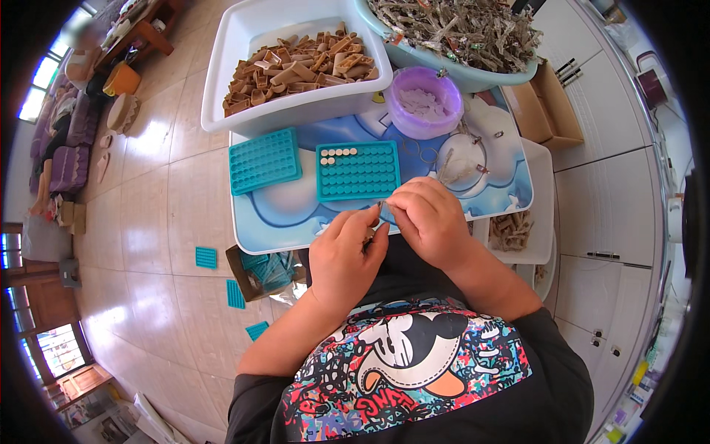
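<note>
The left hand [346, 248] and right hand [429, 218] pinch narrowly at a tiny piece [382, 209], mostly hidden, by the near edge of the table [285, 228]. Beyond sits a teal tray [359, 172]; far right, a pale basin [492, 77] is cut off.

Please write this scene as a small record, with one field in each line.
Left hand: fingertips pinched at a small item, too tiny to identify
Right hand: fingertips pinched, close to the left hand's
Nearest tray: rectangular teal plastic tray, white round pieces in its upper-left cells
Left of it: rectangular teal plastic trays, seemingly stacked
Far side: rectangular white plastic tub of brown pieces; round purple bowl
Surface: blue-and-white table
</note>
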`<state>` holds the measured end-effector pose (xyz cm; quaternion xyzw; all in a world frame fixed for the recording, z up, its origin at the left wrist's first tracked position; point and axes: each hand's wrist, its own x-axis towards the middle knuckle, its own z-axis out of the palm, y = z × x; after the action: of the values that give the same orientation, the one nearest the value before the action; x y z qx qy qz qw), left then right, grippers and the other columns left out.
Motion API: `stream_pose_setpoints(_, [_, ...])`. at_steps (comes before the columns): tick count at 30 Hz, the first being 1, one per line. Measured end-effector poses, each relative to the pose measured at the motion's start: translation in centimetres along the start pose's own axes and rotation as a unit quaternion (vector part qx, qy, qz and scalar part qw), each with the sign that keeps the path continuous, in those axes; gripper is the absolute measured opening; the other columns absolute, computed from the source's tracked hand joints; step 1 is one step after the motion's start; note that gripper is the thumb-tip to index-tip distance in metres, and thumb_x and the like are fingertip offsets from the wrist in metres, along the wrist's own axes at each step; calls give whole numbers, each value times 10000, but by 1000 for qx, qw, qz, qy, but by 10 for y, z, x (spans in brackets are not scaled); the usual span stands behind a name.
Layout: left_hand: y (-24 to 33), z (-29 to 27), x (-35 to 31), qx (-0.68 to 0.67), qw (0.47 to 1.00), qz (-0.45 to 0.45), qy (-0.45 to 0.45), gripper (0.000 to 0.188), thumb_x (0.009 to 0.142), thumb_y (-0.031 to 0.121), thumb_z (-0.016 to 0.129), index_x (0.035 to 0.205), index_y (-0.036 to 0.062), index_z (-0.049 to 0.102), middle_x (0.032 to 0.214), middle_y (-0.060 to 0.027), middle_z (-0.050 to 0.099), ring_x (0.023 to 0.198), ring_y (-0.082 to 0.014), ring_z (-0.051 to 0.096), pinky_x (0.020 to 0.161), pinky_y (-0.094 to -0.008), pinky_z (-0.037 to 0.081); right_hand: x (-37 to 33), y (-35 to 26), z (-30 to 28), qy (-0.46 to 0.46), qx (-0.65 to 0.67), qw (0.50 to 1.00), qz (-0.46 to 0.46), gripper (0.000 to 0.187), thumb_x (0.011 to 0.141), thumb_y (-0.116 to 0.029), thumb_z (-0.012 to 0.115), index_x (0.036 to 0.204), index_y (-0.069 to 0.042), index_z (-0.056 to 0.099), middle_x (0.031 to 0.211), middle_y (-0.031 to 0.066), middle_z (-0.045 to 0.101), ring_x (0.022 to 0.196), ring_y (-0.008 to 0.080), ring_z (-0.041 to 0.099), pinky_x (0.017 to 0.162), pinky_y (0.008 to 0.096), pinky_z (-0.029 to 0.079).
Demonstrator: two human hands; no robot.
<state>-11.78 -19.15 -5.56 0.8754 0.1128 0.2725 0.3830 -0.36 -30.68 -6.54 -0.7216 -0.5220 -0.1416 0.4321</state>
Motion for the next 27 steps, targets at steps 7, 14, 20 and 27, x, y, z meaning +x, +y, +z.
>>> stream_pose_setpoints(7, [-15, -19, 3, -369, 904, -209, -57, 303, 940, 211, 421, 1077, -17, 568, 915, -86, 595, 604, -118, 530, 545, -235, 410, 1, 11, -11, -42, 84, 994, 61, 126, 734, -19, 674, 836, -50, 606, 850, 97, 606, 761, 286, 575, 675, 358, 458])
stream_pose_setpoints(14, [-22, -5, 6, -666, 613, -415, -91, 372, 956, 199, 479, 1291, 38, 470, 1079, -45, 597, 923, -119, 574, 799, -294, 467, 0, 2, 3, -26, 163, 985, 51, 100, 786, -21, 655, 871, -68, 631, 942, 105, 602, 807, 235, 573, 675, 312, 452])
stream_pose_setpoints(20, [-36, 4, -4, -718, 558, -396, -123, 381, 957, 184, 484, 1308, 40, 451, 1119, -55, 598, 1035, -154, 582, 914, -340, 471, 0, 4, 13, -27, 139, 988, 67, 126, 771, -6, 665, 884, -61, 652, 959, 116, 586, 798, 215, 570, 659, 292, 462])
stream_pose_setpoints(27, [-38, 6, -6, -728, 548, -396, -116, 408, 959, 208, 486, 1311, 10, 431, 1141, -84, 591, 1031, -182, 598, 913, -357, 492, 0, 4, 14, -6, 130, 989, 65, 124, 729, -46, 675, 844, -86, 649, 885, 63, 599, 763, 263, 561, 668, 360, 425])
